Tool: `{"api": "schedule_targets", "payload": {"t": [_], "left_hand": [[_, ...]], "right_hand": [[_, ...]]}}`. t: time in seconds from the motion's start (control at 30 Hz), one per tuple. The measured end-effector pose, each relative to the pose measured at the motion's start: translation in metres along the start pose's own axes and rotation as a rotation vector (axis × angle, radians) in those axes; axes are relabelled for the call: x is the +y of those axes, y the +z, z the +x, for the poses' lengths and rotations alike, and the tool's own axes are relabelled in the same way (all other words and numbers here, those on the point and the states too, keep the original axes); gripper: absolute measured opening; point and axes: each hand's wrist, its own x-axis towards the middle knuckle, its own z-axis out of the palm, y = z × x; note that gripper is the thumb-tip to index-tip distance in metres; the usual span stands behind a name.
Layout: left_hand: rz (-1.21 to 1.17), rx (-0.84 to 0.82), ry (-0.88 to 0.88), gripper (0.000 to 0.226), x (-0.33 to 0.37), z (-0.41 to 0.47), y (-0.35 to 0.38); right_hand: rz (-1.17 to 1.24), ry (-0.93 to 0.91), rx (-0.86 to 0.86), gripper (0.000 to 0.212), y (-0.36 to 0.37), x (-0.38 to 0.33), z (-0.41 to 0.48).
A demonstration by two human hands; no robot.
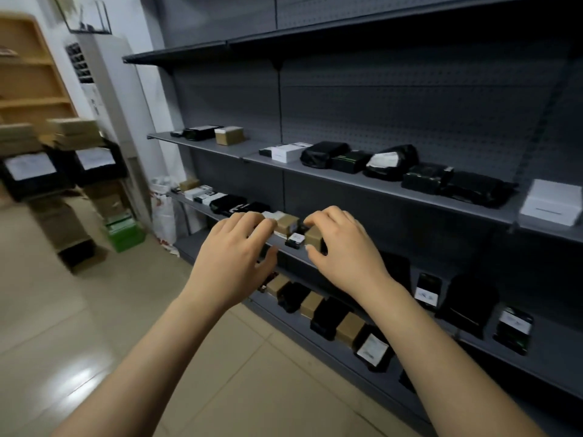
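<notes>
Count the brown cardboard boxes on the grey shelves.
7 brown boxes. Upper box on the highest stocked shelf; far box at the next shelf's left end; middle box beside the left grip; held box in the right grip; three low boxes on the lowest shelf. Both grips may hide more.

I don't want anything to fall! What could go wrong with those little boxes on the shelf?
The right hand pinches a small brown box at the shelf front edge. If it slips, it could drop onto the packages on the lower shelf. The small black-and-white box lies close between both hands, so the left hand might nudge it off. The picture is blurry, so this is a guess.
</notes>
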Motion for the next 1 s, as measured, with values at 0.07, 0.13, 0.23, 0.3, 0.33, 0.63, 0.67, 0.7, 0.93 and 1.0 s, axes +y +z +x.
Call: {"api": "schedule_targets", "payload": {"t": [0.07,0.13,0.23,0.3,0.33,0.63,0.67,0.7,0.93,1.0], "left_hand": [[0.024,-0.001,-0.025,0.029,-0.030,0.007,0.007],[0.060,-0.001,-0.048,0.030,-0.057,0.013,0.016],[0.095,0.004,-0.081,0.031,-0.093,0.023,0.036],[0.110,-0.006,-0.097,0.030,-0.115,0.031,0.054],[0.118,-0.016,-0.103,0.029,-0.127,0.036,0.064],[0.219,-0.054,-0.165,0.032,-0.235,0.122,0.182],[0.218,-0.061,-0.172,0.032,-0.246,0.138,0.195],[0.217,-0.066,-0.178,0.033,-0.257,0.154,0.208],[0.214,-0.050,-0.194,0.028,-0.316,0.239,0.288],[0.204,-0.052,-0.188,0.027,-0.331,0.255,0.310]], "right_hand": [[0.020,-0.019,-0.005,0.034,0.016,-0.008,0.031],[0.040,-0.037,-0.014,0.035,0.031,-0.014,0.061],[0.052,-0.064,-0.035,0.035,0.057,-0.017,0.104],[0.060,-0.082,-0.044,0.035,0.077,-0.014,0.133],[0.069,-0.089,-0.047,0.035,0.088,-0.012,0.148],[0.146,-0.165,-0.024,0.033,0.183,0.040,0.319],[0.148,-0.168,-0.026,0.033,0.191,0.049,0.341],[0.148,-0.170,-0.033,0.033,0.197,0.057,0.362],[0.149,-0.141,-0.045,0.032,0.234,0.113,0.477],[0.149,-0.122,-0.044,0.031,0.245,0.127,0.499]]}}
